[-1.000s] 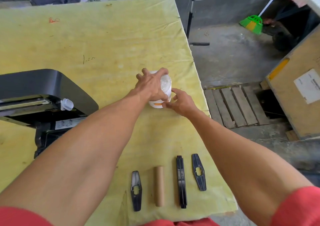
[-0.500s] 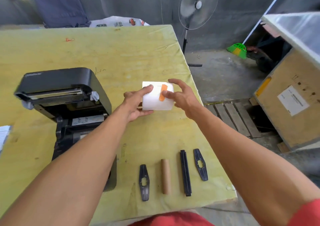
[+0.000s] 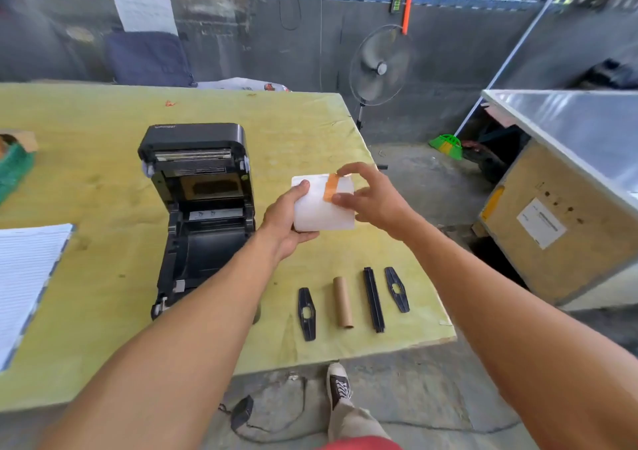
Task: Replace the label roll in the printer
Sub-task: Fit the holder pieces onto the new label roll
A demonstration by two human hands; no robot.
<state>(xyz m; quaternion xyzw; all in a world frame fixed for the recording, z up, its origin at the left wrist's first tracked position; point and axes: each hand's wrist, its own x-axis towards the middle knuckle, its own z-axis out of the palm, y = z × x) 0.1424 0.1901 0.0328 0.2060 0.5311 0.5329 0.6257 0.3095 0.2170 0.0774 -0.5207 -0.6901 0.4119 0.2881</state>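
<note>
while the left hand [image 3: 288, 220] is gripping one white label roll [image 3: 324, 204], right hand [image 3: 371, 197] is pinching its orange tape [image 3: 332, 188], one open printer [image 3: 198, 215], writing unreadable

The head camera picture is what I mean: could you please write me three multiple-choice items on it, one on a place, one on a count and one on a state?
1. Where does the cardboard tube lie on the table?
A. inside the printer
B. between a flat black plastic piece and a long black bar
C. on the notepad

2. How many loose black plastic parts lie by the tube?
A. one
B. three
C. five

3. How is the printer?
A. lid raised, roll bay empty
B. lid shut
C. lid raised, roll loaded

Answers:
1 B, the piece is left of it and the bar right.
2 B, two flat pieces and one bar.
3 A, the bay is bare while the left hand holds the white label roll and the right hand pinches its orange tape.
</note>
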